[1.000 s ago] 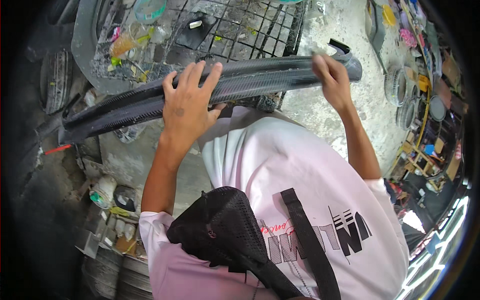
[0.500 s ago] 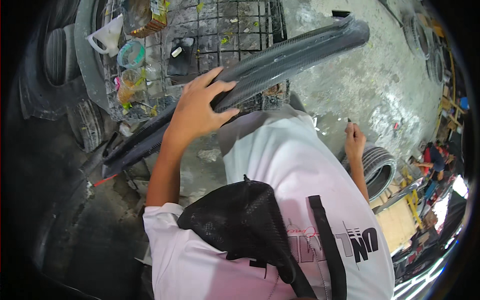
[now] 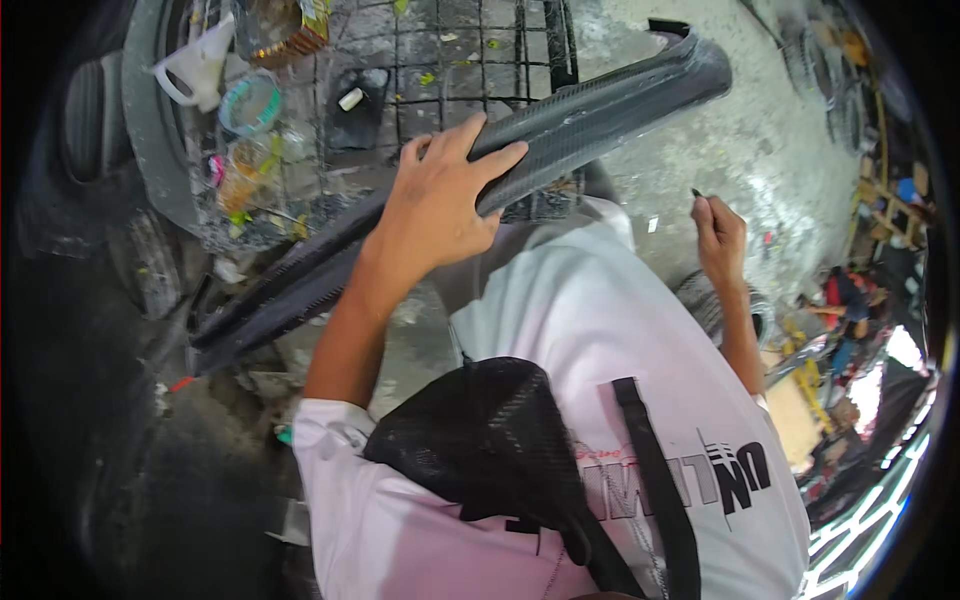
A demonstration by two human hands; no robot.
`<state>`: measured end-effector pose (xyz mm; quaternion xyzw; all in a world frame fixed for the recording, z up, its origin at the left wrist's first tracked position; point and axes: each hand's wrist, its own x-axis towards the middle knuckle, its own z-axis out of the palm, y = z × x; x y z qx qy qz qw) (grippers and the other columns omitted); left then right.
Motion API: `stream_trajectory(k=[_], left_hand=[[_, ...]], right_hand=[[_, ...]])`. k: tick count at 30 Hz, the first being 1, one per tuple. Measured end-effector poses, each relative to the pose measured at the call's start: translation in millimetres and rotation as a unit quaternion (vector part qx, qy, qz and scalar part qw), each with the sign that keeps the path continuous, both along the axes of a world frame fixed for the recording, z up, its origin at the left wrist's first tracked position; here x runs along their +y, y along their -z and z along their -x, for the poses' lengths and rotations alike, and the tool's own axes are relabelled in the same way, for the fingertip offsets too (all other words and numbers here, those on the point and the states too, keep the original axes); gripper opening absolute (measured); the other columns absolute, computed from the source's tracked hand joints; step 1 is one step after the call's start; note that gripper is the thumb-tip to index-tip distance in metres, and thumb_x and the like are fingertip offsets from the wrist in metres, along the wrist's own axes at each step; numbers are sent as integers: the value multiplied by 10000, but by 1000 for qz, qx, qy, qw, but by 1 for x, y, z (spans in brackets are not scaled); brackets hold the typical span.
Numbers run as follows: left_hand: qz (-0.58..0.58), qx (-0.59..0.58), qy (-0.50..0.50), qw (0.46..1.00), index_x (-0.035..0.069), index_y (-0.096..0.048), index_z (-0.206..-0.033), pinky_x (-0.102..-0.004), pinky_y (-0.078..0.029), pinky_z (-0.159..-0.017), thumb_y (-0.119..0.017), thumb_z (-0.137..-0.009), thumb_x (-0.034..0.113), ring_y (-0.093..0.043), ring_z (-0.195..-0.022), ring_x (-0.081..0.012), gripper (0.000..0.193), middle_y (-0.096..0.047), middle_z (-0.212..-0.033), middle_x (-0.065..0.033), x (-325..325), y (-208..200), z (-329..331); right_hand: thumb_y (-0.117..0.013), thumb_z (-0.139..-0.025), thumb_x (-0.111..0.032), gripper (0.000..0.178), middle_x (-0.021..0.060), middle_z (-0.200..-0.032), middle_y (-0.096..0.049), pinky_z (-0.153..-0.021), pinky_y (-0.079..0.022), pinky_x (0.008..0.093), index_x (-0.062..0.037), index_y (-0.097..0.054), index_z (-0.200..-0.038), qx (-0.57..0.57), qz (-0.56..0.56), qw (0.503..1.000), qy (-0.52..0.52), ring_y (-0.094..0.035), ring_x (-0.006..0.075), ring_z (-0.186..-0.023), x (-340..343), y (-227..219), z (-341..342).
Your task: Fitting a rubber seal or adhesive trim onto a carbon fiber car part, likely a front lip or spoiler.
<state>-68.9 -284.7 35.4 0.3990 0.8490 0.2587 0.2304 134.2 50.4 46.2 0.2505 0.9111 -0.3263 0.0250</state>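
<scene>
A long, black carbon-fibre trim piece (image 3: 600, 110) lies slantwise from the lower left to the upper right, partly over a wire-mesh stand (image 3: 440, 75). My left hand (image 3: 440, 195) rests across the middle of it, fingers spread and stretched over the weave, with the thumb toward my side. To the right, apart from the piece, my right hand (image 3: 720, 235) is closed. A small dark, pointed thing (image 3: 697, 192) pokes up from its pinched fingers; its kind is too small to make out.
On the stand's left are a white plastic funnel-like piece (image 3: 200, 65), a teal tape roll (image 3: 250, 104) and a box (image 3: 280, 30). A dark pad (image 3: 358, 110) lies on the mesh. Tyres (image 3: 755, 310) stand at the right. Farther right, a person (image 3: 850, 305) is among clutter.
My left hand has slid right and up along the trim piece. My right hand has risen a little, still pinching the small dark thing. The view has shifted slightly.
</scene>
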Motion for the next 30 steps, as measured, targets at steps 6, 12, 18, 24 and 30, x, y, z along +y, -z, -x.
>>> stream_trajectory(k=[6,12,18,24,30], left_hand=[[14,-8,-69,997,256,-666,-1396,-528,-326,-1186,-809,-783,269,-497,-1388,-366,630,-483,-1555,-184,-40,-1,-14],[124,31,-216,968,247,-746,-1274,-539,-244,-1233,-868,-634,119,-454,-1452,-327,665,-506,-1561,-100,-117,-25,-43],[104,11,-219,970,215,-767,-1224,-531,-262,-1219,-877,-607,120,-475,-1434,-326,633,-552,-1521,-91,-124,-30,-40],[100,-5,-215,972,244,-768,-1229,-510,-276,-1199,-875,-634,100,-504,-1390,-327,621,-566,-1502,-98,-116,-31,-33],[91,-15,-140,986,305,-727,-1310,-518,-287,-1195,-852,-663,116,-505,-1370,-351,686,-534,-1517,-120,-96,-31,-18]], right_hand=[[-655,-1027,-155,327,85,-641,-462,-538,-354,354,1,-546,-761,30,20,983,-182,-410,179,-564,-21,-23,90],[-685,-1002,-189,346,118,-634,-472,-552,-382,417,-34,-537,-731,46,-33,930,-364,-462,313,-566,-23,-24,160],[-685,-1003,-254,373,139,-672,-488,-582,-417,440,-19,-518,-767,31,-60,890,-451,-509,338,-608,-25,-11,212],[-647,-1042,-201,277,90,-724,-469,-585,-383,325,11,-571,-881,60,25,919,-390,-417,202,-622,-15,-7,200],[-592,-1086,-218,287,-17,-737,-464,-609,-336,254,6,-619,-909,101,93,971,-194,-381,85,-682,5,-4,139]])
